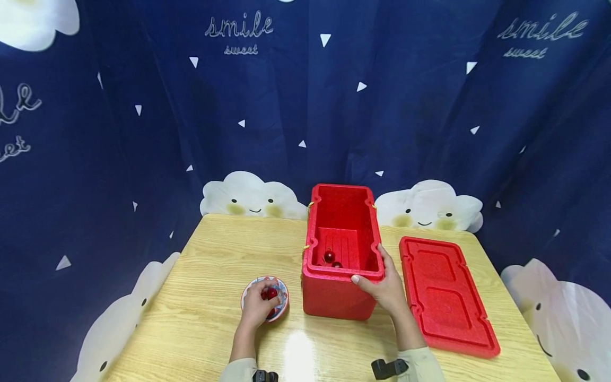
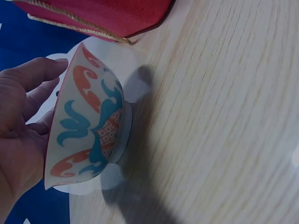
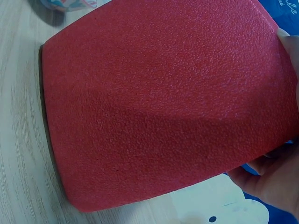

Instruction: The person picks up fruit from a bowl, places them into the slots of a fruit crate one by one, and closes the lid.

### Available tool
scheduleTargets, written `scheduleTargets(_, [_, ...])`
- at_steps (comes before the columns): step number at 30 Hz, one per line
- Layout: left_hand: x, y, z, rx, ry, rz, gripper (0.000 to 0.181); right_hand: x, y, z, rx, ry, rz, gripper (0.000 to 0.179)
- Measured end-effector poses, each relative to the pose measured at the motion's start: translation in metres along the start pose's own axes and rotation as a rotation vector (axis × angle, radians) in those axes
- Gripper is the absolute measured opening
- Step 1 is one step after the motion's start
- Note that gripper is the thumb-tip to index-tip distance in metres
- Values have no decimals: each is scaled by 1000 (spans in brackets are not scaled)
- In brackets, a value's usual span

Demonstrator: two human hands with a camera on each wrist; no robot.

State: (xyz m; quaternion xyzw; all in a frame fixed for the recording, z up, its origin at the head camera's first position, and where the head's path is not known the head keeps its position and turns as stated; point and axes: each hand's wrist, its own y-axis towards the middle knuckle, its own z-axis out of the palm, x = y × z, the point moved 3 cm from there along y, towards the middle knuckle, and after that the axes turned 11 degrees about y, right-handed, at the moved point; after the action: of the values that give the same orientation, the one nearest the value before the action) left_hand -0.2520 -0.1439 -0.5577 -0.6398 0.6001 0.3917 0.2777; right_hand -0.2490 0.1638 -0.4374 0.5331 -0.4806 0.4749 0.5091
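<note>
A red box (image 1: 339, 300) stands on the wooden tabletop (image 1: 210, 260), with its top uncovered. Inside the box, on the floor near its close end, lie two dark red balls (image 1: 329, 257). To the left of the box, and a little nearer to the person, there is a small bowl (image 1: 284, 300). It is white, with orange and blue-green patterns on the outside.

The left hand (image 1: 256, 306) is over the bowl, left of the box, and its fingers reach inside over the rim. One red ball (image 1: 272, 293) shows between the fingers and the thumb, but I cannot tell if it is pinched or only lies there. The right hand (image 1: 387, 289) grips the box at its near right corner: the thumb lies on the near rim, and the fingers are along the right side.

To the right of the box, the red lid (image 1: 448, 292) lies flat, just beside it. A twisted cord (image 2: 79, 19) hangs on the left side of the box. Behind the box is a dark blue curtain (image 1: 296, 106) with white clouds (image 1: 253, 195) and small triangles.
</note>
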Motion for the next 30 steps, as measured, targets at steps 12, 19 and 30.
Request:
scheduleTargets(12, [0, 3, 6, 8, -16, -27, 38, 1, -1, 0, 3, -2, -11, 96])
scheduleTargets(19, [-2, 3, 7, 14, -44, -35, 41, 0, -1, 0, 1, 0, -4, 96])
scheduleTargets(30, [-3, 7, 9, -32, 3, -64, 35, 1, -2, 0, -4, -1, -1, 96])
